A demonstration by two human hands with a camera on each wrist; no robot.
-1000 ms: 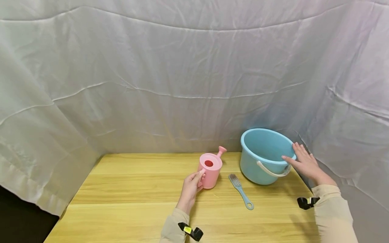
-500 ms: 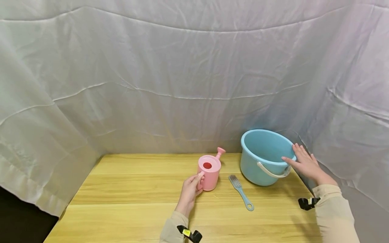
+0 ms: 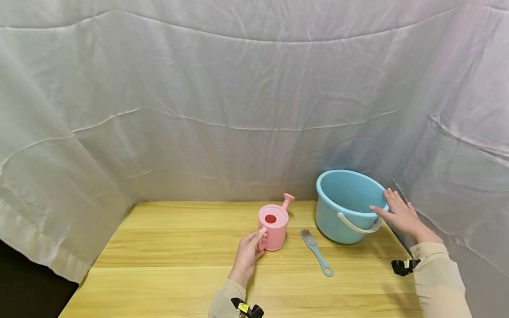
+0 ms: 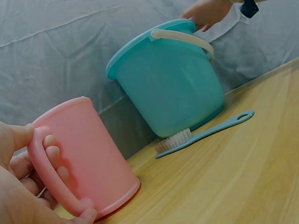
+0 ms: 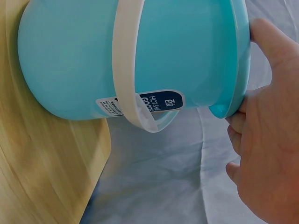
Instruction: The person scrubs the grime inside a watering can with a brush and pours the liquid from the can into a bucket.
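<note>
My left hand (image 3: pixel 247 255) grips the handle of a pink toy-like watering can (image 3: pixel 275 236), its fingers passing through the loop and the thumb on top. The can stands upright, its spout pointing to the back right; a round red-looking opening shows in its lid. At the right, my right hand (image 3: pixel 401 216) rests on the rim of a light blue bucket (image 3: pixel 343 223), thumb on the near rim and fingers spread along the right side. The bucket's white handle (image 5: pixel 125 60) hangs down in front. Between can and bucket lies a blue-handled brush (image 3: pixel 318 254).
Everything stands on a wood-grain table (image 3: pixel 167 247). A grey curtain (image 3: pixel 222 101) encloses the back and both sides, close behind the bucket. The brush's bristles (image 4: pixel 174 141) face up beside the bucket's base.
The watering can and my left hand have shifted slightly left and toward me. My right hand stays at the bucket's rim, and the bucket and brush lie as before.
</note>
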